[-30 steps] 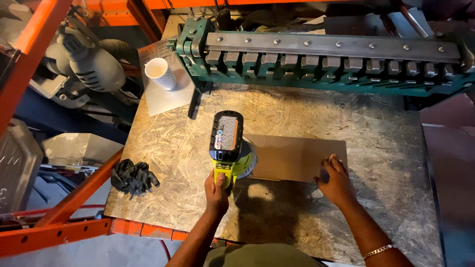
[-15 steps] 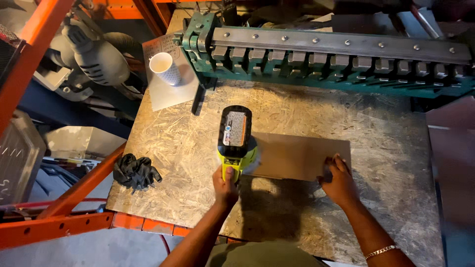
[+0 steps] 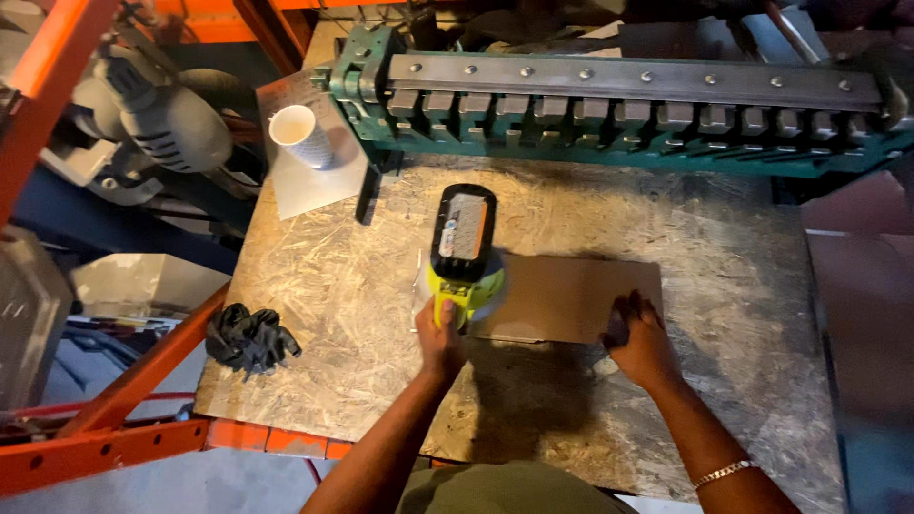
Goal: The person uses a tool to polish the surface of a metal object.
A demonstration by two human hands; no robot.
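Note:
My left hand (image 3: 440,335) grips a yellow-green and black cordless power tool (image 3: 464,249) by its handle, its base resting on the left end of a flat brown metal sheet (image 3: 571,300). The sheet lies on a chipboard worktop (image 3: 333,314). At the sheet's near right corner my right hand (image 3: 640,338) presses down flat on the sheet, with something small and dark under the fingers. The tool's battery pack points away from me.
A green and grey sheet-metal brake (image 3: 619,105) spans the back of the worktop. A paper cup (image 3: 300,133) stands on a grey sheet at the back left. Black gloves (image 3: 249,335) lie at the left edge. Orange rack beams (image 3: 124,390) frame the left side.
The power tool and my left hand have shifted slightly along the left end of the sheet. My right hand stays on the near right corner.

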